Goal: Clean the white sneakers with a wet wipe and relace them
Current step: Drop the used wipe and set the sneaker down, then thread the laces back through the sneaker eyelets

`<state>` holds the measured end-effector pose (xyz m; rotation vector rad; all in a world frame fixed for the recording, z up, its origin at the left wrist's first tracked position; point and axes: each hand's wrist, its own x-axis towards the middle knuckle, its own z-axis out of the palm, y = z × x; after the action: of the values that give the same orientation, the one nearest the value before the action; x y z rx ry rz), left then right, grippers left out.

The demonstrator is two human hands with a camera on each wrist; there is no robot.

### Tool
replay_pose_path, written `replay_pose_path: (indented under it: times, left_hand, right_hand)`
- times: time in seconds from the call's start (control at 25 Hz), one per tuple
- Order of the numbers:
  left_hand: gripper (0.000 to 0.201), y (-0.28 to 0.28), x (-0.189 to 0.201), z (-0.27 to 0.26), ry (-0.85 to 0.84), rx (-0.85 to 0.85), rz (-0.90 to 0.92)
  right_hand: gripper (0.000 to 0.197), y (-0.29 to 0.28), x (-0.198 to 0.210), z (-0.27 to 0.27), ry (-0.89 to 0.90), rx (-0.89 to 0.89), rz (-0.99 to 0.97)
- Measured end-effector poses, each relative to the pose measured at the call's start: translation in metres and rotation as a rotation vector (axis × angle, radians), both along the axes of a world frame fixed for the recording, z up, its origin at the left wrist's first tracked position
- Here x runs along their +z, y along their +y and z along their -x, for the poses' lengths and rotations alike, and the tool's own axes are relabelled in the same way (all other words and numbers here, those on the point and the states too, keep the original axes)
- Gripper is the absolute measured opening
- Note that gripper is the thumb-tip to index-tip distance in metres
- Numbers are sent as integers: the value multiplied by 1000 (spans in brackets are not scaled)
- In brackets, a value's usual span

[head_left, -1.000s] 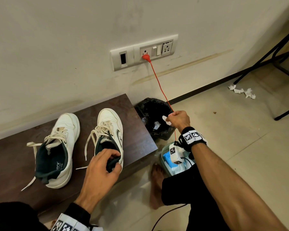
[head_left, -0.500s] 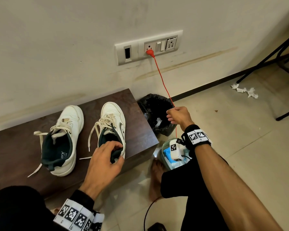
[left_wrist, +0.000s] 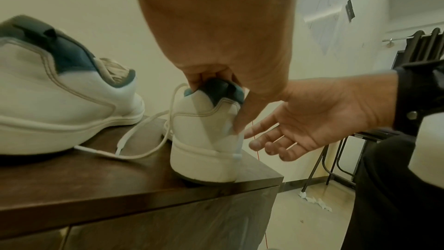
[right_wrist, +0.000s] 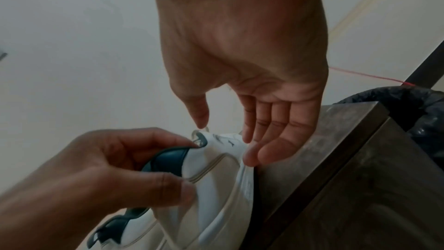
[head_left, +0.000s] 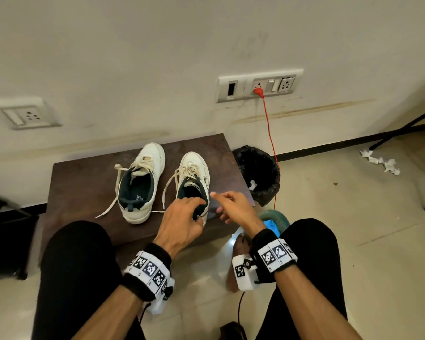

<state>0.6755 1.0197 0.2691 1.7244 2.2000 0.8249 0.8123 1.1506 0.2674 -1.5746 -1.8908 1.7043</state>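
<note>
Two white sneakers with dark green lining and loose cream laces stand on a dark wooden bench (head_left: 84, 182). The left sneaker (head_left: 140, 182) stands alone. My left hand (head_left: 184, 217) grips the heel collar of the right sneaker (head_left: 194, 173), fingers inside and thumb on the outer heel (left_wrist: 204, 140). My right hand (head_left: 231, 207) is open and empty just right of that heel, fingers spread, palm toward the shoe (right_wrist: 216, 187). A wet wipe pack (head_left: 271, 225) lies in a green tub on the floor, partly hidden by my right wrist.
A black-lined bin (head_left: 258, 173) stands right of the bench, holding a crumpled white wipe. A red cable (head_left: 270, 138) hangs from the wall socket past the bin. Crumpled tissues (head_left: 380, 163) lie on the tile floor near black chair legs (head_left: 402, 128).
My right hand has left the bin, dropped the white wipe there, and come back open beside the right sneaker's heel. My left hand keeps its grip. My head has pulled back.
</note>
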Motion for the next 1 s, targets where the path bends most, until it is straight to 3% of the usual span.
replay_pose_path:
  times: [0.24,0.48,0.56,0.68,0.84,0.92,1.0]
  left_hand:
    - [36,-37,15,8,-9,-22,103]
    - [30,-72,10,5,-173,-123,273]
    - [23,-75,11,6,-236,-75,195]
    - [9,-78,9,13,-230,167,-41]
    - [48,-71,-4,29,-102,309,-90]
    - [67,-61,-9,33,-104,288,-68]
    - [73,-52,-16,35,-106,215,-58]
  right_hand:
    - [37,-37,-8,15,5,105,-74]
    - [35,-59,-2,23,-167,185,-360]
    - [35,-65,-3,24,-180,207,-383]
    - [34,-67,-4,23,-160,232,-400]
    - [28,-56,2,17,-132,280,-399]
    - [29,-53,2,13,-119,310,-379]
    - [32,-51,-2,12,-94,316,-326]
